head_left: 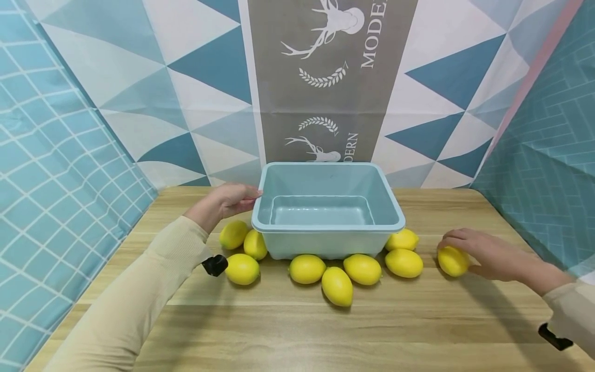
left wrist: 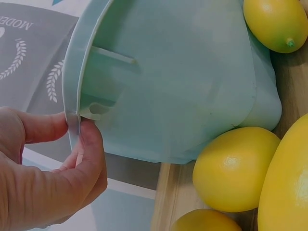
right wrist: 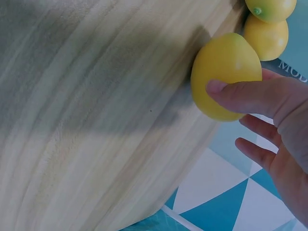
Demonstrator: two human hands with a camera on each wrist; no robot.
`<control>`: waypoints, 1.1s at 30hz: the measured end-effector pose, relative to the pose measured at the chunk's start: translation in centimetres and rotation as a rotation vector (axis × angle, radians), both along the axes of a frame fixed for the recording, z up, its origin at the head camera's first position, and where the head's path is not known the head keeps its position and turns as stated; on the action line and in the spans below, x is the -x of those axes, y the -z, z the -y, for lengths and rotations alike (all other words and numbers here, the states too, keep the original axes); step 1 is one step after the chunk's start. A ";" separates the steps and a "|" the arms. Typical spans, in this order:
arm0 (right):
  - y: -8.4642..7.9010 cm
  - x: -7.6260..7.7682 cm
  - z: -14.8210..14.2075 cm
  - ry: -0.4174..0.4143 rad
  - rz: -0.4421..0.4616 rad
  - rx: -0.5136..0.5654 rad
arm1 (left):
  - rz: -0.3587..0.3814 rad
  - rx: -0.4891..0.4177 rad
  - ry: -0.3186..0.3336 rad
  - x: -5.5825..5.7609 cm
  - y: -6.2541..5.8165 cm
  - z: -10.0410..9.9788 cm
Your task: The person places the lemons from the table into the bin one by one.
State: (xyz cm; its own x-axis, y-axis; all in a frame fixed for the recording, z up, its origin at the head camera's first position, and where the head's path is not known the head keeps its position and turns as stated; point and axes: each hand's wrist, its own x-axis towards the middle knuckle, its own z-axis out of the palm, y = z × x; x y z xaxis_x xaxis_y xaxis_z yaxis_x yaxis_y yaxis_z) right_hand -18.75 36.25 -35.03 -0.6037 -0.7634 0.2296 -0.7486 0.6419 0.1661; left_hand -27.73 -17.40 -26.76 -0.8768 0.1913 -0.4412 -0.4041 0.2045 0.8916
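A light blue plastic basin [head_left: 331, 235] stands on the wooden table with nothing inside. My left hand [head_left: 232, 200] pinches its left rim; in the left wrist view the thumb and fingers [left wrist: 92, 144] lie on either side of the rim [left wrist: 72, 91]. At the right, my right hand [head_left: 485, 253] holds a yellow lemon [head_left: 452, 261]. The right wrist view shows the thumb [right wrist: 240, 95] across this lemon [right wrist: 226, 62], with two fingers spread off it. Whether the lemon touches the table is hard to tell.
Several lemons lie around the basin: some at its left [head_left: 234, 235], some in front [head_left: 337, 287], two at its right [head_left: 403, 263]. A patterned cloth [head_left: 209, 98] hangs behind the table [head_left: 288, 336], and blue tiled sheets [head_left: 46, 170] flank it.
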 end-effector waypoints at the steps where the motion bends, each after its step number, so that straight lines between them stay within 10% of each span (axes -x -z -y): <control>1: 0.1 0.0 0.0 0.000 -0.001 0.004 | 0.000 0.004 -0.002 0.0 0.0 0.0; 33: 2.5 0.2 0.5 0.000 0.034 0.046 | -0.016 0.034 0.018 -0.2 -0.1 -0.2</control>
State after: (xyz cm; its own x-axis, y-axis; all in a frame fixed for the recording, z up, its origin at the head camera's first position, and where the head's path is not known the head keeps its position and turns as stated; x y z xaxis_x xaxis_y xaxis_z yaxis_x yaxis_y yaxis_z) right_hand -18.96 35.73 -37.51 -0.6114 -0.7527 0.2441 -0.7534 0.6481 0.1113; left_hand -27.51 -17.22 -26.69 -0.8800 0.1926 -0.4341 -0.3861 0.2420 0.8902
